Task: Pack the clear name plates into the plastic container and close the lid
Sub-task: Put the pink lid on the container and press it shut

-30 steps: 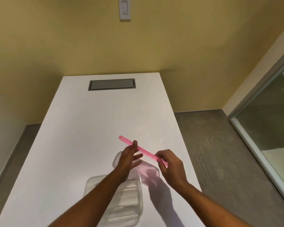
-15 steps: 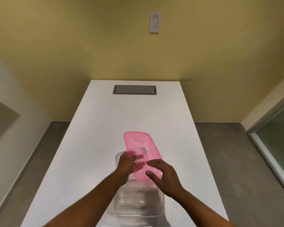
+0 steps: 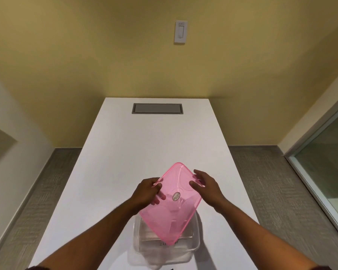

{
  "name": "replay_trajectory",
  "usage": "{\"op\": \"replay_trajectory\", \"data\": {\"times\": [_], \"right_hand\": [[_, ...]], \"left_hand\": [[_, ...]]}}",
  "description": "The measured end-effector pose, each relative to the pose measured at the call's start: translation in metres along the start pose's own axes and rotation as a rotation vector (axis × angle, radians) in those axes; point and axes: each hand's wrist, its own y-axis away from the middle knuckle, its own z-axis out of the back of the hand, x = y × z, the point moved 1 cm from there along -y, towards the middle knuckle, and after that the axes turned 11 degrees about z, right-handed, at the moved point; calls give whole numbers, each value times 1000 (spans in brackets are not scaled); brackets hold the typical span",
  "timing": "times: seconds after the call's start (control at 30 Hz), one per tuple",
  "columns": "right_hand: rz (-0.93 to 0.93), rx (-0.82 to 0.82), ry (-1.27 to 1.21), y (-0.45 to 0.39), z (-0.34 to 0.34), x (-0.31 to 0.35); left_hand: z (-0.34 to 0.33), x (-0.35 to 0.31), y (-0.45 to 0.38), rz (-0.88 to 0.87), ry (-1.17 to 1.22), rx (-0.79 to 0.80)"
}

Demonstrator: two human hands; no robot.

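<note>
a long white table [image 3: 144,152] stands against a yellow wall [image 3: 105,55] — a grey hatch [image 3: 157,108] is set in its far end. a white light switch [image 3: 180,32] is on the wall, grey carpet [image 3: 271,182] lies on both sides, and a glass panel [image 3: 328,156] is at right.

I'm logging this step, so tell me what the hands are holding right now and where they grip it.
The left hand grips the pink lid at its left edge, above the clear container. The right hand touches the lid's right edge with straight fingers.
</note>
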Motion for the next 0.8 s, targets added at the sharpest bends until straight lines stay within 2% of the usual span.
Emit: {"op": "replay_trajectory", "data": {"times": [0.13, 0.23, 0.33, 0.43, 0.6, 0.8], "right_hand": [[-155, -81, -193, 13, -5, -18], [-288, -151, -407, 25, -13, -28], [-420, -267, -505, 37, -21, -37], [-542, -331, -588, 52, -31, -44], [-612, -362, -587, 72, -45, -51], [-559, -347, -454, 82, -55, -55]], "left_hand": [[6, 14, 8, -28, -52, -16], [10, 32, 10, -18, 3, -132], [16, 56, 9, 4, 2, -269], [21, 80, 10, 63, 81, -289], [22, 103, 14, 104, 105, -266], [14, 121, 24, 158, 120, -343]]}}
